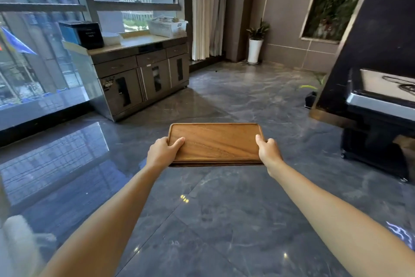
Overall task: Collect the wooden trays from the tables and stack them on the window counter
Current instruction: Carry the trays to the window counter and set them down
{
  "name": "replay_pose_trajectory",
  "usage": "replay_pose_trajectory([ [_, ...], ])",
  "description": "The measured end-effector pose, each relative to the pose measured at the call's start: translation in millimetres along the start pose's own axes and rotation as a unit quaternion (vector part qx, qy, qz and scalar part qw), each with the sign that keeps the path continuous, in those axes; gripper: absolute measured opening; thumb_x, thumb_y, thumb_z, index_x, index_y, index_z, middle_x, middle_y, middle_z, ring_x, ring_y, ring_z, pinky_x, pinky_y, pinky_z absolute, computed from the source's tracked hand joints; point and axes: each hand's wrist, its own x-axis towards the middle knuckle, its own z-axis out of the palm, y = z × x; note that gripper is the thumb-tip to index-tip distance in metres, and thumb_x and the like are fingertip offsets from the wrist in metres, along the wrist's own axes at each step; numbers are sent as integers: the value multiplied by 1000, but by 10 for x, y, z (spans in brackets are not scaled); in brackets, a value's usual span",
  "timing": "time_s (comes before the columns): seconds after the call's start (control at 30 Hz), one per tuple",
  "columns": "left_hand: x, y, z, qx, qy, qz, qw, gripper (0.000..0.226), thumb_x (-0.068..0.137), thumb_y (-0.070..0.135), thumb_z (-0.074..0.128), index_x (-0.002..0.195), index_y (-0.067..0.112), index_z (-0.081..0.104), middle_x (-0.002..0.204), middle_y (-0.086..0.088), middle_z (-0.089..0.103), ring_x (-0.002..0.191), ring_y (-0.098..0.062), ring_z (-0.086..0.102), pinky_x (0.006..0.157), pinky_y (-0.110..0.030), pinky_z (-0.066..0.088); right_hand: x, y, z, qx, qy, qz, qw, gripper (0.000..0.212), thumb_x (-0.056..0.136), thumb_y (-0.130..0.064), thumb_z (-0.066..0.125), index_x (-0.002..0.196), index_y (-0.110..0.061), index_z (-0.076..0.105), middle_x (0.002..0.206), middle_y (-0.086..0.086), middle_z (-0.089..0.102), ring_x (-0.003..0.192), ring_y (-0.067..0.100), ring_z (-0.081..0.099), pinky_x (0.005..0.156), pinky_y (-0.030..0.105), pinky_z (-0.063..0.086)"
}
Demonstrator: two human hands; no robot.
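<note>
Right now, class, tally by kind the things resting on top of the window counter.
Black box: 1
White basket: 1
Stack of white plates: 1
Total on the window counter: 3

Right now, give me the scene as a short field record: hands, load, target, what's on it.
left hand: grips the trays' left edge, thumb on top
right hand: grips the right edge
trays: wooden, stacked, at least two edges visible; held level over the floor
counter: ahead left under the window, not yet reached
on counter: black box, white basket
far corner: potted plant
</note>
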Motion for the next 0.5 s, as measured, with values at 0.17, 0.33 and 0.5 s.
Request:
replay_pose_trajectory([
  [0.17,1198,551,381,-2,21,-19,1000,51,87,52,51,98,4,64,105,-15,67,97,-30,61,84,-41,48,1388,-503,106,-6,-11,-21,1000,52,96,-39,35,125,3,43,131,17,50,118,33,47,89,35,37],
  [0.33,2197,867,596,-8,45,-40,998,51,87,52,50,103,5,64,107,-15,67,99,-32,62,89,-45,51,2522,-946,355,-4,-36,-38,999,52,96,-39,36,126,3,41,131,16,50,118,31,47,85,33,34],
  [0.5,3287,949,793,-1,52,-60,997,52,86,53,50,105,7,63,106,-14,68,99,-33,62,92,-47,50,3618,-1235,820,-5,-63,-39,997,51,97,-39,35,124,3,42,119,14,52,98,25,46,80,31,33],
])
